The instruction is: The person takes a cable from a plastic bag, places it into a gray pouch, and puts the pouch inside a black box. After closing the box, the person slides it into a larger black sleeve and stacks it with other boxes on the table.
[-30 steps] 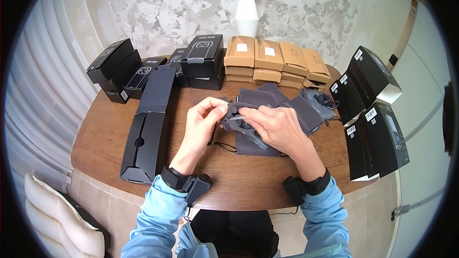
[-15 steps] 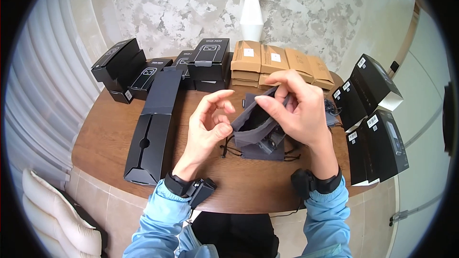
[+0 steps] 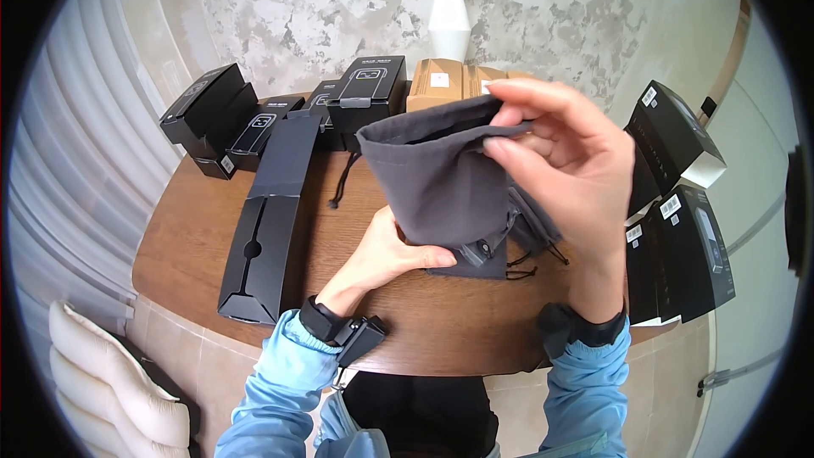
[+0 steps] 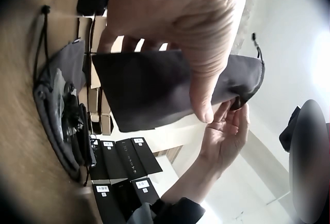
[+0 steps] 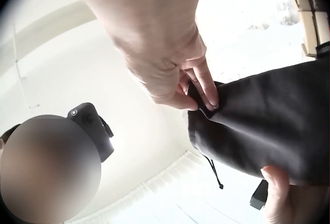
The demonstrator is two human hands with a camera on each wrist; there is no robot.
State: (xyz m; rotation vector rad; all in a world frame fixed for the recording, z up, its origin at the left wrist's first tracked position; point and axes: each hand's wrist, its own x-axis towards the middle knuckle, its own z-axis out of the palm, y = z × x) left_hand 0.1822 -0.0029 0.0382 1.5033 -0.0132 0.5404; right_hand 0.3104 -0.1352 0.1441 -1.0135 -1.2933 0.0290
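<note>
A dark grey drawstring pouch (image 3: 432,178) hangs lifted above the brown table (image 3: 195,229). My right hand (image 3: 502,131) is raised high and pinches the pouch's top edge between thumb and fingers, which the right wrist view shows closely on the pouch (image 5: 268,126). My left hand (image 3: 409,251) grips the pouch's lower end from below. In the left wrist view the pouch (image 4: 149,95) stretches between both hands. A cord (image 3: 341,182) dangles from its left side. What is inside the pouch is hidden.
More grey pouches (image 3: 534,219) lie on the table under the hands. A long flattened black box (image 3: 263,229) lies at the left. Black boxes (image 3: 212,110) stand at back left, brown boxes (image 3: 434,85) at the back, and several black boxes (image 3: 678,229) at the right.
My right hand has lifted the pouch up off the pile towards the camera. My left hand, loose beside it half a second ago, now grips its lower end.
</note>
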